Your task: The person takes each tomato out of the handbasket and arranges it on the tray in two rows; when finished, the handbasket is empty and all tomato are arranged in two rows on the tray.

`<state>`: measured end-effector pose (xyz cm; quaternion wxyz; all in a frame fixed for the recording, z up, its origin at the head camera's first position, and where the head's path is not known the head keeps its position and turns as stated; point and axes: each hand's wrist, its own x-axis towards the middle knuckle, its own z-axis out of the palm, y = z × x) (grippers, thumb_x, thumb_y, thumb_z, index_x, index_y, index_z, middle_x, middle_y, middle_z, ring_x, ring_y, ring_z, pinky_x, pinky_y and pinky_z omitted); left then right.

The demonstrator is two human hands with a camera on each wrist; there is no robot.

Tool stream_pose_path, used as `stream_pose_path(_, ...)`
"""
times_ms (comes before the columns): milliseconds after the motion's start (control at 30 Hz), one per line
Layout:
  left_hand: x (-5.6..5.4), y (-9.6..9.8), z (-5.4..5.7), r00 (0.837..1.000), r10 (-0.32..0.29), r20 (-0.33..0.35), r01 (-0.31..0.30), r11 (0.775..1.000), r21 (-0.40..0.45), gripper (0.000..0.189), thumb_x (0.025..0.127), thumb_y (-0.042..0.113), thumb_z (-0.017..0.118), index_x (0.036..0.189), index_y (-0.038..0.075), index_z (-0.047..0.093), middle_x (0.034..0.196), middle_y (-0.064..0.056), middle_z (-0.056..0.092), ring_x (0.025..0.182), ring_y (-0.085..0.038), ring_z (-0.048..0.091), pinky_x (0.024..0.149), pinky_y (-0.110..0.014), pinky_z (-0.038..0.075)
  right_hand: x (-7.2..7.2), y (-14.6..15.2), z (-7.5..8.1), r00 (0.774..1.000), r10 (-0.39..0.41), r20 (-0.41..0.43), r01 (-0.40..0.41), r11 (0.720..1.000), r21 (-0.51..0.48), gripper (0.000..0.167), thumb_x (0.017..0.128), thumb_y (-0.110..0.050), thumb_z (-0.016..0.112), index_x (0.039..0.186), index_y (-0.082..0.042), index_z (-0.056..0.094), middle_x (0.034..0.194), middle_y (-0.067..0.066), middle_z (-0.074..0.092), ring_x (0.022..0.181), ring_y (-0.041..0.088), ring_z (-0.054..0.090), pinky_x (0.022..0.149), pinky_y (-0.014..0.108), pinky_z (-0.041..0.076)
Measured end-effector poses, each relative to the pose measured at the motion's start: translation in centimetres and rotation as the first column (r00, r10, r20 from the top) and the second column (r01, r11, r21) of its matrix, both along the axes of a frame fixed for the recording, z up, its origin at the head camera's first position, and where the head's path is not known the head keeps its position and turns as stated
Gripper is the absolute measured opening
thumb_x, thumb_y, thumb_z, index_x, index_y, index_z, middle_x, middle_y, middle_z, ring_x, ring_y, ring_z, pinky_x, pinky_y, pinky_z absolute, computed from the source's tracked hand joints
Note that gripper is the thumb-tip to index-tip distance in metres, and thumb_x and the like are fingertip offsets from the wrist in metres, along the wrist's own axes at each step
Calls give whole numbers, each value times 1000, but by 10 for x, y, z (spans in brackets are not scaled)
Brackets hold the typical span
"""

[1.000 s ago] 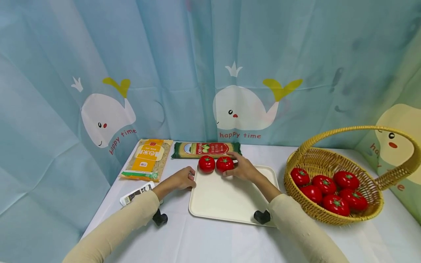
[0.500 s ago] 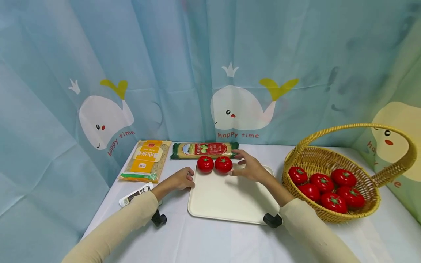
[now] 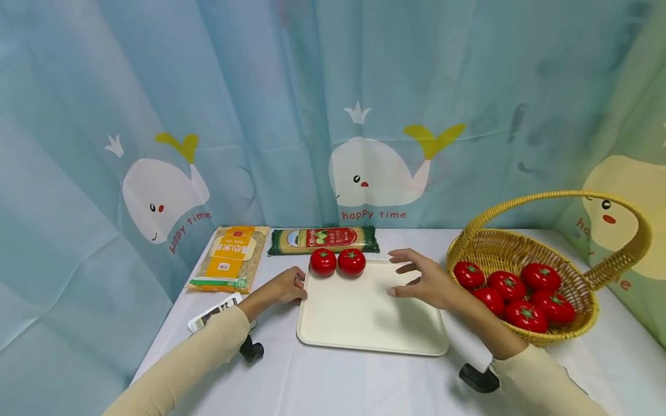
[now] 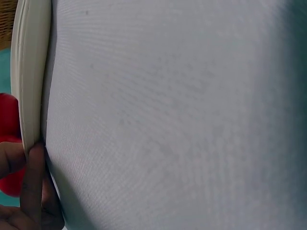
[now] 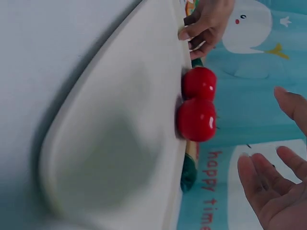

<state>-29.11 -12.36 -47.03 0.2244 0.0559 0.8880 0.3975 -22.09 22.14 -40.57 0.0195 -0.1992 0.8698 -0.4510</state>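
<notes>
Two red tomatoes (image 3: pixel 323 262) sit side by side at the far left corner of a cream rectangular tray (image 3: pixel 359 323). With thumb and fingers, my left hand (image 3: pixel 285 287) pinches the tray's left rim; the left wrist view shows its fingertips (image 4: pixel 35 160) at that rim. Over the right part of the tray hovers my right hand (image 3: pixel 428 281), its fingers spread and loosely bent, holding nothing. In the right wrist view both tomatoes (image 5: pixel 196 120) stand apart from that hand.
At right stands a wicker basket (image 3: pixel 588 312) with several tomatoes (image 3: pixel 525 316). Behind the tray lies a green-ended spaghetti pack (image 3: pixel 325 240). On the left are a bag of grain (image 3: pixel 229 258) and a white labelled item (image 3: pixel 214 312), partly hidden by the left arm. A whale-print curtain (image 3: pixel 281 115) hangs behind.
My right hand has let go of the right tomato on the tray and moved right, toward the basket. The left hand stays at the tray rim. The head view has shifted slightly.
</notes>
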Motion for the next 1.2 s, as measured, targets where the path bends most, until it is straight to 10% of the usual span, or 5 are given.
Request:
stream_pose_path(533,5,1,8,1000,3,-15,-3,1000,-28,43,83,2,71,121,-1,52,93,-9,58,75,-16,60,66,-24,55,60,79,36,986,-146,-79,151,987,61,51,84,-19,82,129,-8,60,118,0,65,100,5,64,76,22,57)
stream_pose_path(733,4,1,8,1000,-8,-19,7,999,-47,43,83,4,72,121,0,53,92,-8,57,76,-16,60,67,-23,53,54,113,44,975,-215,-52,220,970,100,53,88,-23,79,134,-7,56,116,-14,63,97,1,64,73,23,58)
stream_pose_path(967,4,2,5,1000,-12,-21,11,1000,-27,43,82,2,71,120,-1,52,91,-9,57,73,-16,60,66,-23,53,39,131,31,988,-149,49,143,983,116,62,89,-22,77,140,-1,49,129,21,59,99,5,65,75,23,58)
stream_pose_path(1200,4,2,3,1000,-4,-28,4,1000,-6,41,81,0,71,118,-2,53,88,-8,56,70,-15,59,63,-22,53,21,131,20,994,-69,88,59,992,111,65,91,-19,74,143,4,42,130,28,58,110,36,65,78,25,58)
